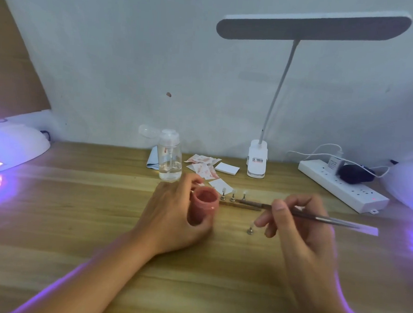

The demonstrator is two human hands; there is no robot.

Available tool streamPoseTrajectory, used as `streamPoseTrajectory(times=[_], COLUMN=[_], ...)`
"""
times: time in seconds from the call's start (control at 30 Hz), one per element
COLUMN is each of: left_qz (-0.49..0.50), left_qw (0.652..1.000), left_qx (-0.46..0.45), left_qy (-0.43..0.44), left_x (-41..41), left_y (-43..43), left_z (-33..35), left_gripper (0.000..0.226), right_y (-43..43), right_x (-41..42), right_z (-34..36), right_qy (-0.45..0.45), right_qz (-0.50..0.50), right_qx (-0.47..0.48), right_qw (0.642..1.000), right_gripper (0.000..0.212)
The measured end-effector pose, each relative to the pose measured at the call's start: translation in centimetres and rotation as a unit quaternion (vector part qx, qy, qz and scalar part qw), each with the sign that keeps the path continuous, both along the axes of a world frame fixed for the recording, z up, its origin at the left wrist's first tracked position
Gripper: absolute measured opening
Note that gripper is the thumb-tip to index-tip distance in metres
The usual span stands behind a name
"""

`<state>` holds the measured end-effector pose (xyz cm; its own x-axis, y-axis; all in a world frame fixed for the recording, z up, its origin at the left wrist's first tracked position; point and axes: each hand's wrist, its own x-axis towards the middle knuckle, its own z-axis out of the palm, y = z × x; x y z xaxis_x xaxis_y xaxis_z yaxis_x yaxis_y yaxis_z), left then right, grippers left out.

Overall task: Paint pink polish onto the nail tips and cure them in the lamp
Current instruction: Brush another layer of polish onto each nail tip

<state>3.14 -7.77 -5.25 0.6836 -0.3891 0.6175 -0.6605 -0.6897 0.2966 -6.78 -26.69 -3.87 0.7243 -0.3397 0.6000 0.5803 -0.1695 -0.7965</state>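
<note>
On the desk (pixel 100 222) we count one pink polish jar (pixel 203 203), left hand (pixel 172 217) curled round it, one brush (pixel 317 217) pinched in our right hand (pixel 302 230), three nail tips (pixel 233 194) behind, a fourth nail tip (pixel 251 228) beside that hand.

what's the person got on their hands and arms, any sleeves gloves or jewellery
Nothing worn shows. The left hand and right hand are bare, with no gloves or rings. The left forearm and right forearm are bare down to the picture's edge, with no sleeve, watch or bracelet in view. The fingernails that show look short and unpainted. Violet light rims the forearms' outer edges.
</note>
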Motion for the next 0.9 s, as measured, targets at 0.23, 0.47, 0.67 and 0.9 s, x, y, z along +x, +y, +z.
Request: streamPoseTrajectory(times=[0.23, 0.47, 0.67, 0.9], left_qz=[0.097, 0.070, -0.054, -0.080], left_qw=[0.986, 0.998, 0.989, 0.973], left_qx=[-0.047, -0.004, 0.044, -0.012], left_qy=[0.125, -0.004, 0.132, 0.215], left_x=[1.9, 0.7, -1.9, -1.0], left_y=[1.4, 0.6, -3.8, -6.2], left_z=[-0.9, 0.1, 0.4, -0.9], left_gripper=[0.051, 0.065, 0.023, 0.012], right_y=[-2.3, -2.6, -2.6, -2.3], right_x=[1.0, 1.5, 1.8, 1.8], right_z=[-0.1, -0.6, -0.7, -0.5], right_qy=[0.132, 0.190, 0.182, 0.172], right_qz=[0.028, -0.014, -0.032, 0.009], right_qx=[0.160, 0.142, 0.157, 0.172], right_qw=[0.978, 0.971, 0.970, 0.970], right_gripper=[0.019, 0.007, 0.013, 0.010])
